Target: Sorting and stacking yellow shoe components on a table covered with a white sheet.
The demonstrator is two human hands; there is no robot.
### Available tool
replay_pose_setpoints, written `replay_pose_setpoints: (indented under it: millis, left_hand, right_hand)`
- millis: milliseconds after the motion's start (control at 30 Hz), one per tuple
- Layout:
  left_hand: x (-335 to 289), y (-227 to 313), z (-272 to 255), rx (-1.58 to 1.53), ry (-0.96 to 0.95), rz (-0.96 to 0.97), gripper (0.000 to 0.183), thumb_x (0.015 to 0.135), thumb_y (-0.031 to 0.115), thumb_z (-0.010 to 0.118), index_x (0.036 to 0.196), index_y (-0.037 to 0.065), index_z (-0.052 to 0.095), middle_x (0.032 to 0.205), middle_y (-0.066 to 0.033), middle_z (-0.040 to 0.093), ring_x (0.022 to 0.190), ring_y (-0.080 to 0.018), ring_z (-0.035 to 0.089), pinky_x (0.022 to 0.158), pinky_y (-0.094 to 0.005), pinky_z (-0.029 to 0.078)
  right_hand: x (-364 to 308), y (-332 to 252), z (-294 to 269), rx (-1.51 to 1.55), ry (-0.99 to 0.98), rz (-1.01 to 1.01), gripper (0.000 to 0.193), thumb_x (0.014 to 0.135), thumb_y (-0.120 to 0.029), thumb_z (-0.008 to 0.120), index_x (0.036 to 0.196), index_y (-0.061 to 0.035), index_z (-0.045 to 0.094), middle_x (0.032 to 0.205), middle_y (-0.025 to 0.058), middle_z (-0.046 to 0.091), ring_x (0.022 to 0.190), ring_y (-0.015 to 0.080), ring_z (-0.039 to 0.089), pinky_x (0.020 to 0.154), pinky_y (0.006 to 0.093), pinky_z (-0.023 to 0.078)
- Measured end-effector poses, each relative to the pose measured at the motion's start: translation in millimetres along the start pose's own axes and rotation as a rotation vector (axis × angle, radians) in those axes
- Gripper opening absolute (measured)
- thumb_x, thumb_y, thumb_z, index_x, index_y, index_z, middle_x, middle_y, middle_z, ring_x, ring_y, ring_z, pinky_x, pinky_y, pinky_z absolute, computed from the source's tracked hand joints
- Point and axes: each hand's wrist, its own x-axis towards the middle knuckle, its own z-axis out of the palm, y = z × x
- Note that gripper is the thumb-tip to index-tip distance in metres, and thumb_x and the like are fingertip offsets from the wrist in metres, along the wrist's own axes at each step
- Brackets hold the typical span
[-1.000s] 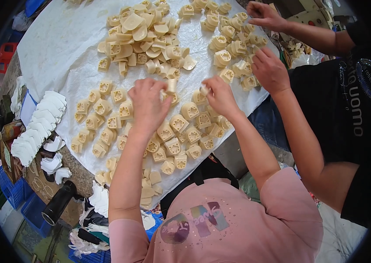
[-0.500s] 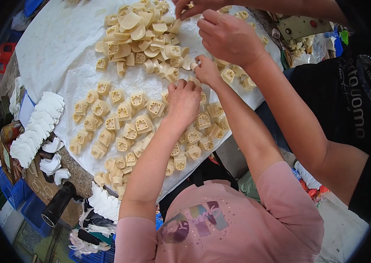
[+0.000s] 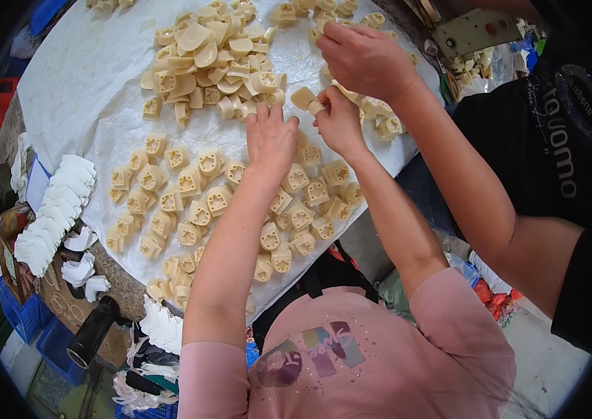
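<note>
My right hand is closed, its fingers pinching a cream plastic piece with a flat, rounded tongue. A pale band shows at the fingertips there. My left hand reaches to the near edge of a heap of similar cream pieces. Its fingers are bent down together, and whatever lies beneath them is hidden. Between my forearms and to the left, more cream pieces stand in loose rows, with their holed ends facing up. All of them rest on a white sheet.
A co-worker's hand and bare arm come in from the right, just beyond my right hand, over more cream pieces. Stacked white curved parts, a black tube and blue crates are on the left. A red stool stands farther back.
My left hand has moved up and left to the heap's edge. My right hand has drawn slightly right and nearer, and the tongue-shaped piece now shows in it. One co-worker's hand has left the top.
</note>
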Motion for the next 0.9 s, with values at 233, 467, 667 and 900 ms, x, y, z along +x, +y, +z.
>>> replay_pose_setpoints:
  millis: [233,467,667,900]
  left_hand:
    - [-6.0,-1.9,-10.0,-0.148,0.036,0.009,0.016,0.072,0.015,0.066,0.088,0.013,0.069,0.098,-0.0079,0.056,0.100,-0.0259,0.047,0.082,-0.0391,0.037]
    - [-11.3,7.0,-6.8,-0.099,0.001,-0.153,0.023,0.073,0.025,0.069,0.089,0.009,0.066,0.098,-0.0091,0.058,0.100,-0.0272,0.047,0.082,-0.0419,0.034]
    - [-11.1,18.9,-10.4,-0.050,-0.050,-0.228,0.024,0.073,0.024,0.069,0.091,0.009,0.065,0.096,-0.0091,0.059,0.099,-0.0272,0.048,0.082,-0.0418,0.034]
    - [-19.6,15.4,-3.8,-0.164,0.145,0.026,0.022,0.073,0.011,0.069,0.094,0.013,0.063,0.097,-0.0070,0.053,0.099,-0.0270,0.047,0.082,-0.0407,0.032]
  right_hand:
    - [-64.1,27.0,-64.0,-0.223,0.069,-0.274,0.013,0.078,0.006,0.057,0.089,-0.0004,0.056,0.082,0.0092,0.057,0.072,0.0208,0.059,0.058,0.0303,0.047]
    - [-63.3,37.4,-40.1,-0.373,-0.014,-0.464,0.015,0.071,0.004,0.057,0.084,-0.0042,0.054,0.093,0.0102,0.053,0.077,0.0304,0.059,0.063,0.0400,0.050]
    - [-46.3,30.8,-16.6,-0.545,-0.073,-0.418,0.015,0.073,-0.001,0.059,0.086,-0.0061,0.055,0.094,0.0129,0.052,0.078,0.0298,0.062,0.063,0.0382,0.053]
    - [-53.5,23.2,-25.2,-0.766,-0.359,-0.261,0.016,0.075,-0.001,0.058,0.091,-0.0021,0.057,0.092,0.0194,0.054,0.079,0.0362,0.063,0.065,0.0418,0.054]
